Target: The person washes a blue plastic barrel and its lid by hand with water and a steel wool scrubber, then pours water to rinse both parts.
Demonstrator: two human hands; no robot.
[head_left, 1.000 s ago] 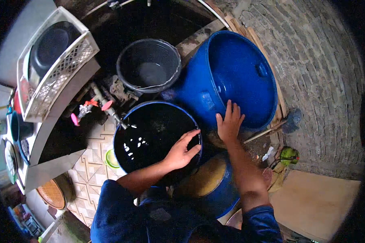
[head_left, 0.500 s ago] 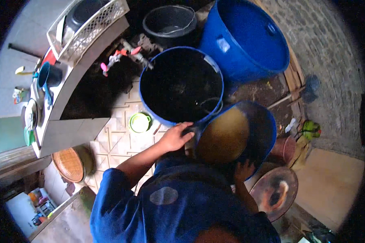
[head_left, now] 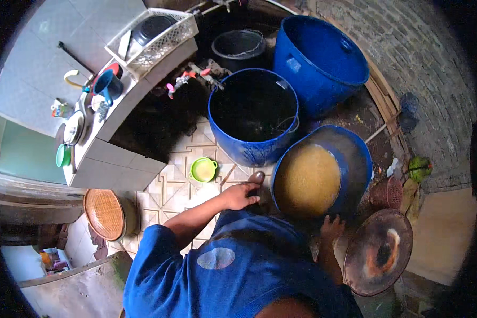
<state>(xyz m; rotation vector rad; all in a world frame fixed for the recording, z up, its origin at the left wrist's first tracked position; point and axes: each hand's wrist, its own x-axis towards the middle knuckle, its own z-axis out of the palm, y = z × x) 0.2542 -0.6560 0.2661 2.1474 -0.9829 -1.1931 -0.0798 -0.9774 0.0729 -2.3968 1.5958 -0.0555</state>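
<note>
My left hand (head_left: 240, 196) is empty, its fingers apart and slightly bent, in front of my body between two blue barrels. A blue barrel (head_left: 358, 186) at the right tilts toward me and holds yellowish-brown contents (head_left: 308, 180), whose kind I cannot make out. My right hand (head_left: 332, 228) is at its near rim, fingers spread; whether they touch it is hard to tell. Further off stands an upright blue barrel (head_left: 253, 152) with a dark inside and a wire handle. On the tiles left of my left hand is a small lime-green basin (head_left: 203, 169).
A large blue drum (head_left: 315, 79) and a black bucket (head_left: 238, 47) stand at the back. Taps (head_left: 185, 80) jut out beside a tiled counter (head_left: 123, 164). A round stained lid (head_left: 379, 253) leans at the right; a woven tray (head_left: 104, 214) lies left.
My left hand has come off the upright barrel's rim, back toward me. My right hand has moved to the tilted barrel's near edge. The view has shifted, showing more of the counter.
</note>
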